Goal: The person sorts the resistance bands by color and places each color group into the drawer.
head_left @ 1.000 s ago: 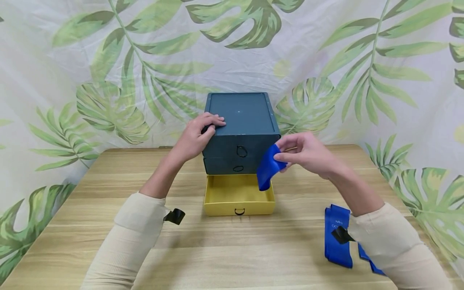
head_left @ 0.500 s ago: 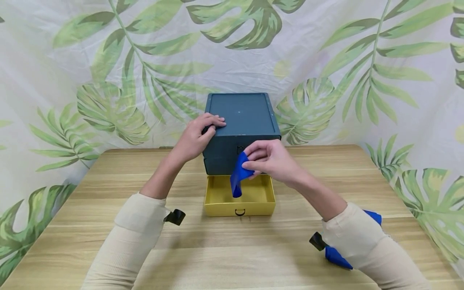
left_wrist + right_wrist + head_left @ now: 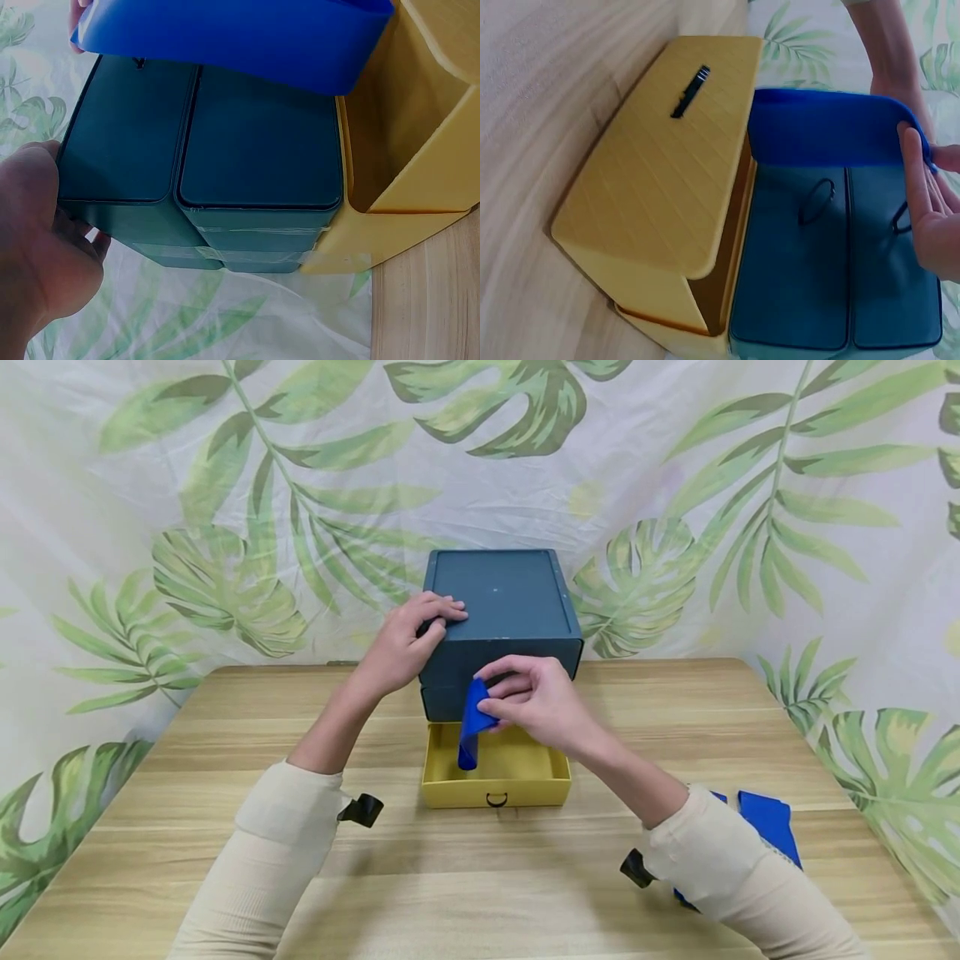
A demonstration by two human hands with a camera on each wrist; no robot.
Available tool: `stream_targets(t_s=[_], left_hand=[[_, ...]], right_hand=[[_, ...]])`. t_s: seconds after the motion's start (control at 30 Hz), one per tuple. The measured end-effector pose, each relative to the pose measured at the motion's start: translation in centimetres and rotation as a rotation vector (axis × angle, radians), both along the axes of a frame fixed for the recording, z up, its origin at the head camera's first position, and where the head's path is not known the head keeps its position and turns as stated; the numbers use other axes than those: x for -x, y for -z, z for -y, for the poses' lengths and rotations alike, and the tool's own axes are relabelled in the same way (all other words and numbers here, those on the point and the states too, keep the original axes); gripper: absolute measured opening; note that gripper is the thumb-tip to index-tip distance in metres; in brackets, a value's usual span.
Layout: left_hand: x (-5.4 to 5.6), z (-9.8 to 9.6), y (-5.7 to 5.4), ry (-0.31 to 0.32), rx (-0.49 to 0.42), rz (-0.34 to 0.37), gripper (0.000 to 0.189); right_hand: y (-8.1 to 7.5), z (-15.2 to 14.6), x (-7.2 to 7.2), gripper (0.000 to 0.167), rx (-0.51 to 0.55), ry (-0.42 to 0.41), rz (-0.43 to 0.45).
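Observation:
In the head view my right hand pinches one end of a flat, smooth blue resistance band, thumb against fingers. The band's lower end hangs curled over the left part of a pulled-out yellow drawer, the bottom one of a small drawer unit. My left hand rests on the top left front edge of the dark blue-green drawer unit, fingers on top. The right wrist view shows the band stretching across in front of the upper drawers. The drawer's floor is partly hidden by the band and right hand.
More blue bands lie on the wooden table at the right, partly covered by my right sleeve. Behind the table hangs a leaf-patterned cloth. The upper two drawers are closed, with black loop pulls.
My right hand has carried the blue band leftward from the unit's right side to above the yellow drawer, slowing in the last half second. The left hand has stayed in place.

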State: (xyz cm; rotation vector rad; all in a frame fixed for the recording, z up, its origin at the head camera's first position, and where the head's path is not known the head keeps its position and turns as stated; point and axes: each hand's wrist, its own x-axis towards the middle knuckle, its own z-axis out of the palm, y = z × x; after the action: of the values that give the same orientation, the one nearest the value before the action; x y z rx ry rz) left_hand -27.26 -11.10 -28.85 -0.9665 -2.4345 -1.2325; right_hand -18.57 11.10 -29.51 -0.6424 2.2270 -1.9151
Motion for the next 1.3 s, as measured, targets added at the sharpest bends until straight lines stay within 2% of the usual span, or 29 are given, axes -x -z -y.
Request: stream_targets(t_s=[0.27,0.53,0.83,1.07,1.3], left_hand=[[-0.1,-0.1,-0.1,-0.004,-0.005,0.004,0.032],[-0.2,0.0,-0.1,0.005,-0.010,0.003,0.032],[-0.1,0.1,0.0,0.014,-0.009,0.002,0.033],[-0.2,0.0,0.0,0.014,-0.001,0.010,0.034],[-0.2,0.0,-0.1,0.008,-0.002,0.017,0.034]], right_hand=[[1.3,1.7,-0.8,0.026,-0.081,0.045,-0.127],[3.3,3.6,-0.9,0.024,-0.154,0.019,-0.168],[5.5,2.4,-1.8,0.017,-0.286,0.151,-0.227],[6.8,0.4,-2.0,0.017,-0.329,0.207,-0.167],[7.8,-1.8,-1.0,0.015,-0.364,0.215,-0.060]])
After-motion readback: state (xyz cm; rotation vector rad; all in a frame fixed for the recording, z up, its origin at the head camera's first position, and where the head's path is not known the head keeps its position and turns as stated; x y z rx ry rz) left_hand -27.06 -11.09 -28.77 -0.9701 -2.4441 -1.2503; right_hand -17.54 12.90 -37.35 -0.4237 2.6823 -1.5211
